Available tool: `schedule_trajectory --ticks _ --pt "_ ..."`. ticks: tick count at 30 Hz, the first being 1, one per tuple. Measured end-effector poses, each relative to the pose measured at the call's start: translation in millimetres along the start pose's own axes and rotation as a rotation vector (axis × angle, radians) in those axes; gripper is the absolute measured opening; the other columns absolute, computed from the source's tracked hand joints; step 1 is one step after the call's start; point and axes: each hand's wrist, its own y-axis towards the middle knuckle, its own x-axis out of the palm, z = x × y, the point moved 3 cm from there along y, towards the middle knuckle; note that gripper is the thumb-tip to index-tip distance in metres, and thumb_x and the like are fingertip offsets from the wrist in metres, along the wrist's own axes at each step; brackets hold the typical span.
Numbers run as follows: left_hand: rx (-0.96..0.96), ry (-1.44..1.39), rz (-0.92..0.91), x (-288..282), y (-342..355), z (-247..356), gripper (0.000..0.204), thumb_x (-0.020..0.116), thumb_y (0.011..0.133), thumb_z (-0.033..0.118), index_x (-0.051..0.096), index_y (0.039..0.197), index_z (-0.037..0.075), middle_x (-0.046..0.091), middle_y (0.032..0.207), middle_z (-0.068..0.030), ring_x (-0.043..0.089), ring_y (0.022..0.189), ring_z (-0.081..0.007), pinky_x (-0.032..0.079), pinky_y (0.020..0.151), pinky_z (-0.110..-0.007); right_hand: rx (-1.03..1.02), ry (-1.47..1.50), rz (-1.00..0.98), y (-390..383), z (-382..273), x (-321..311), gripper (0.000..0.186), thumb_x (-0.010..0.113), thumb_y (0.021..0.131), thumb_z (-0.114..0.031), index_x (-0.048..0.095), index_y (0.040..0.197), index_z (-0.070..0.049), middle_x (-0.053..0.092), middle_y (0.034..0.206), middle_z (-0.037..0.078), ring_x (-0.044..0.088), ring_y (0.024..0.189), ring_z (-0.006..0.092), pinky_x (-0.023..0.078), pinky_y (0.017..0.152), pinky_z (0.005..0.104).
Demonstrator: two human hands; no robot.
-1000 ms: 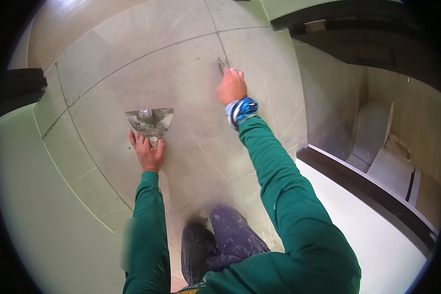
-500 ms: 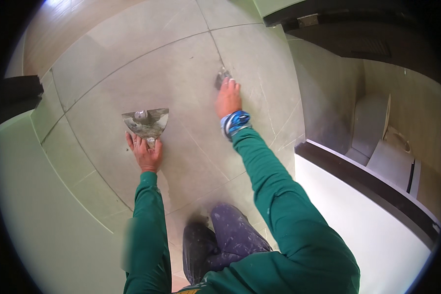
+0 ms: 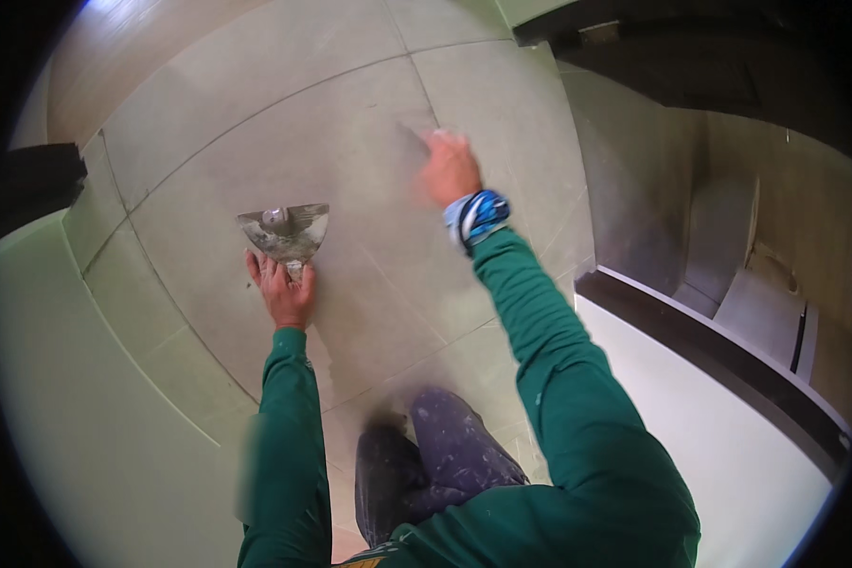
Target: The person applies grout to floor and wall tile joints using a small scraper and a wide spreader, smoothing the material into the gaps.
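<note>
My left hand (image 3: 288, 295) is closed around the handle end of a wide putty knife (image 3: 298, 241), held low over the tiled floor. Its fan-shaped metal blade is smeared grey and white, and a small greyish lump (image 3: 275, 217) rests near the front edge. Farther forward and to the right, my right hand (image 3: 450, 170) is closed on a small putty knife (image 3: 413, 134). Motion smears that hand's fingers and the thin grey blade, which points forward and left beside a tile joint (image 3: 422, 85). Whether this blade touches the floor I cannot tell.
Large beige tiles (image 3: 350, 180) with dark joints cover the floor. A pale wall (image 3: 95, 360) runs along the left and a white panel (image 3: 691, 398) stands at the right. Beyond a dark frame (image 3: 710, 350), a doorway opens onto another space. My knees (image 3: 454, 440) are close below.
My right hand has swung slightly right and back toward me, its small putty knife now tilted left. My left hand and the wide putty knife have barely moved.
</note>
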Motion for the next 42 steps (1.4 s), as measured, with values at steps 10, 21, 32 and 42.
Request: schedule_trajectory --ticks 10,21,32,42 --pt "-0.01 -0.048 0.006 0.9 8.3 8.8 0.03 0.069 0.082 0.023 0.07 0.107 0.005 0.067 0.118 -0.013 0.053 0.129 -0.0393 0.02 0.124 -0.058 -0.886 -0.502 -0.248 134.0 15.0 -51.1 0.044 0.067 0.083 -0.002 0.076 0.12 -0.025 0.07 0.129 -0.002 0.055 0.13 0.0242 0.04 0.109 0.0424" --pt "-0.032 -0.043 -0.008 2.1 2.7 5.0 0.032 0.069 0.082 0.024 0.07 0.109 0.006 0.067 0.119 -0.0123 0.052 0.131 -0.0371 0.019 0.124 -0.058 -0.949 -0.445 -0.335 66.0 47.7 -58.2 0.037 0.065 0.09 -0.009 0.073 0.123 -0.024 0.065 0.137 -0.002 0.048 0.139 0.0225 0.036 0.117 0.0417" --pt "0.005 -0.028 0.012 5.1 4.1 5.2 0.031 0.068 0.086 0.024 0.069 0.109 0.004 0.066 0.12 -0.0131 0.052 0.13 -0.0382 0.02 0.125 -0.057 -0.996 -0.38 -0.343 19.8 91.0 -52.5 0.037 0.064 0.087 -0.009 0.072 0.12 -0.024 0.063 0.139 -0.002 0.047 0.14 0.0243 0.033 0.117 0.0433" --pt "0.075 -0.014 0.039 4.5 1.4 4.4 0.032 0.069 0.09 0.029 0.069 0.11 0.004 0.067 0.12 -0.0138 0.054 0.128 -0.0378 0.02 0.124 -0.057 -0.908 -0.365 -0.27 -30.4 112.7 -50.6 0.034 0.063 0.089 -0.012 0.071 0.121 -0.022 0.063 0.139 -0.001 0.047 0.141 0.0234 0.034 0.117 0.0443"
